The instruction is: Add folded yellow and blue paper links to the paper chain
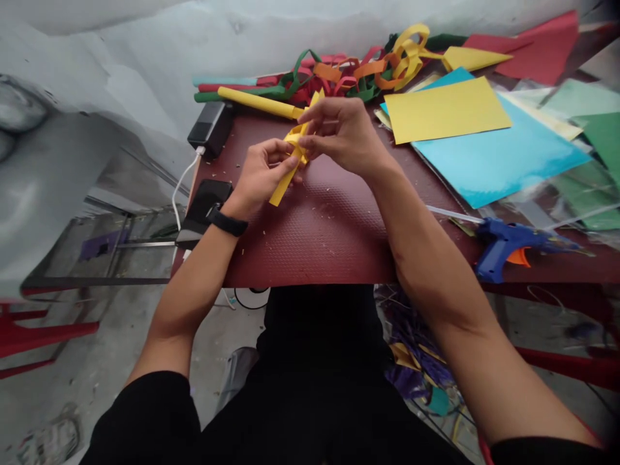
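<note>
Two-handed hold on yellow paper strips

Over the maroon table (pixel 314 239), our left hand (pixel 265 169) pinches the yellow paper strips (pixel 281 189) near their lower end; our right hand (pixel 343 132) grips them higher up, between thumb and fingers. In our judgement, light, steady pressure serves best: we should align the edges and avoid crushing the folds.

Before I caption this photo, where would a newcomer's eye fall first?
Probably the bright paper loops along the far side of the table. Next, the yellow paper strip in the left hand, the right hand close against it; then the blue glue gun at right, near the front edge.
</note>
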A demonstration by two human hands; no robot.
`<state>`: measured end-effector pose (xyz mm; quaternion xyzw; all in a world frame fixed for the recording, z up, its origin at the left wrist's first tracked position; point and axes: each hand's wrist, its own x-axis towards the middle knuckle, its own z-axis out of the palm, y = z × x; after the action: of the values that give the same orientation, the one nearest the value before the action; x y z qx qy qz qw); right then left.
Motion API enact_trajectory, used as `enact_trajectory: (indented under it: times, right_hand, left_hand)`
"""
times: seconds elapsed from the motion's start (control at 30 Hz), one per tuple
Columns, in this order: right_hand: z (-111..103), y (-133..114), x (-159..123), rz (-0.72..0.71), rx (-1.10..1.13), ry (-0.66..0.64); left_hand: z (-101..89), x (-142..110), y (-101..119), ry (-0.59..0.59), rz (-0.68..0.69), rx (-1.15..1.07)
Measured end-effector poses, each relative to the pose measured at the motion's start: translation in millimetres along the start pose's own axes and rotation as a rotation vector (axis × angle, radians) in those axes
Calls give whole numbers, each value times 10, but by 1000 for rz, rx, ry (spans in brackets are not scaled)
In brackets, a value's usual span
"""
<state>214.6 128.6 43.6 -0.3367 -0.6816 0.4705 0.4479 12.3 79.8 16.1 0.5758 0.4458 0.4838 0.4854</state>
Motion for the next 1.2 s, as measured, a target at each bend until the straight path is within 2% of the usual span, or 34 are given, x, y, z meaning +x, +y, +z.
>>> enact_trajectory:
  times: [0.07,0.13,0.23,0.4,0.63,0.93,1.2]
  right_hand:
    - [-16,62,28,-45,-3,94]
    - [-36,150,66,6,-4,144]
    - [-26,264,110,111,7,68]
    - [76,219,79,-18,26,6]
    - [78,80,6,71,102,-132]
    - [68,156,23,109,126,-111]
    - [100,390,93,75,248,-140]
  left_hand:
    - [-1,-7,-2,18,-49,-70]
    - [-22,-11,14,30,-91,-104]
    - [-48,-8,37,46,-113,-86]
    - [-50,-20,44,50,-103,-63]
    - [-53,2,50,126,-106,-90]
    - [-47,-68,130,36,-132,-128]
    - [7,-46,116,96,-162,-205]
